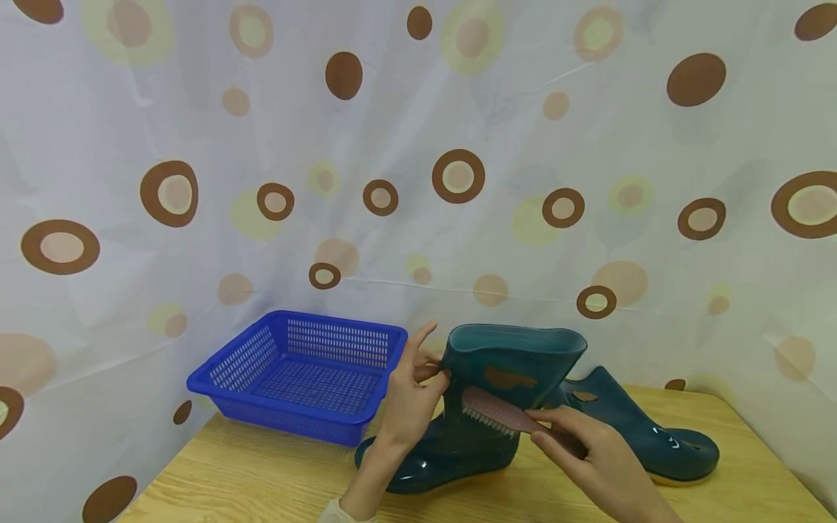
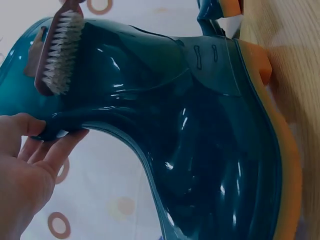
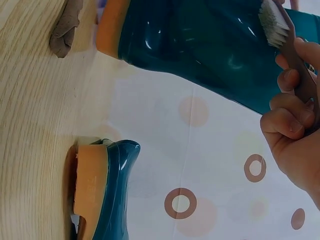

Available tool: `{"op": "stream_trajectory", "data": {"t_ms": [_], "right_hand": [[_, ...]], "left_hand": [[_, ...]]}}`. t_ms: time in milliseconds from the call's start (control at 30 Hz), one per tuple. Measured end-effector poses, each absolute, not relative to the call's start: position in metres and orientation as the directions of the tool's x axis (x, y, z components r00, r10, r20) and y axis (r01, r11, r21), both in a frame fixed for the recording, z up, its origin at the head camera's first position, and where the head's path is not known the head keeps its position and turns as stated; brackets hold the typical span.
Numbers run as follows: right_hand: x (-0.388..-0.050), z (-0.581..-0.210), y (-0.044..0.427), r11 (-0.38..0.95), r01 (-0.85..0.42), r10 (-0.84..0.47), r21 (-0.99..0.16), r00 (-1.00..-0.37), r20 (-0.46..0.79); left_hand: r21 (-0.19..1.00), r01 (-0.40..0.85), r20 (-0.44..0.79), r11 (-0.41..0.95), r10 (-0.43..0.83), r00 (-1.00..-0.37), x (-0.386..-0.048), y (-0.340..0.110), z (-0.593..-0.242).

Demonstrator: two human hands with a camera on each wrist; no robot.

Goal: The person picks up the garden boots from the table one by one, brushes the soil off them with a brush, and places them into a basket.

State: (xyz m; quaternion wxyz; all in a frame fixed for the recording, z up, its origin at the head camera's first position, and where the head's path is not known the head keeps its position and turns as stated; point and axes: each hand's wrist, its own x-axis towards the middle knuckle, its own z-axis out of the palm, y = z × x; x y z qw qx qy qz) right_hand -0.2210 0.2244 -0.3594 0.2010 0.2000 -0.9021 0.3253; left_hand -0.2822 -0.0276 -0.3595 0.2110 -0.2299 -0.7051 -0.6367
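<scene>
A dark teal rubber boot (image 1: 474, 443) with an orange-edged sole stands on the wooden table, toe to the left. My left hand (image 1: 412, 399) pinches the edge of its shaft, thumb on one side and fingers on the other, as the left wrist view also shows. A brown patch (image 1: 508, 378) marks the upper shaft. My right hand (image 1: 598, 457) grips the handle of a pinkish-brown brush (image 1: 500, 411), whose white bristles (image 2: 64, 52) are at the shaft just below the patch. Whether they touch the boot I cannot tell.
Behind and right, a second teal boot (image 1: 654, 436) lies with its toe to the right. A blue perforated basket (image 1: 288, 415) sits at the table's left. In the right wrist view a brown lump (image 3: 66, 31) rests on the tabletop (image 3: 35, 140). A dotted curtain (image 1: 418, 240) hangs behind.
</scene>
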Motion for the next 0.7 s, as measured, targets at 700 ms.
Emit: {"op": "stream_trajectory", "data": {"t_ms": [700], "right_hand": [[-0.223,-0.360,0.228,0.732,-0.482,-0.244,-0.482,-0.845,0.475]], "left_hand": [[0.782,0.553,0.527,0.287,0.170,-0.833,-0.285,-0.033,-0.364]]}}
